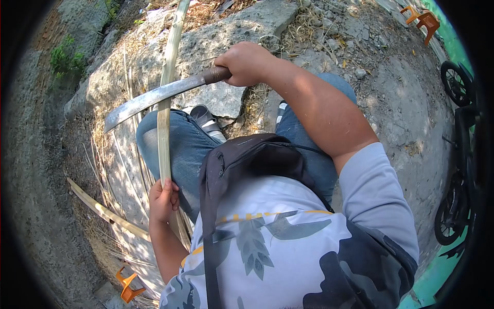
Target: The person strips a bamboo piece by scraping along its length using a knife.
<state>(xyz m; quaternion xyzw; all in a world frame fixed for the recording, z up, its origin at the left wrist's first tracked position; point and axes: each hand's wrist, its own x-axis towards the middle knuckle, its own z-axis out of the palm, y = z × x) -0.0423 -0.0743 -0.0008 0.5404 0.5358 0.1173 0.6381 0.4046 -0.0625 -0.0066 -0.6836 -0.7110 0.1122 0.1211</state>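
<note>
My right hand [246,63] is closed round the brown handle of a machete [139,104], whose wide, slightly curved blade points left. The blade crosses a long, pale bamboo strip [163,139] above my bent knee. Whether its edge is cutting into the strip, I cannot tell. Lower down, my left hand [163,200] pinches the strip between thumb and fingers near its lower part. From there the strip runs up past the blade to the top of the view.
Thin bamboo slivers [121,154] and a thicker curved bamboo piece [105,210] lie to the left. A broken concrete slab [221,49] is ahead. A black bag [252,157] rests on my lap. Orange plastic furniture [427,24] and a black bicycle [458,170] stand at the right.
</note>
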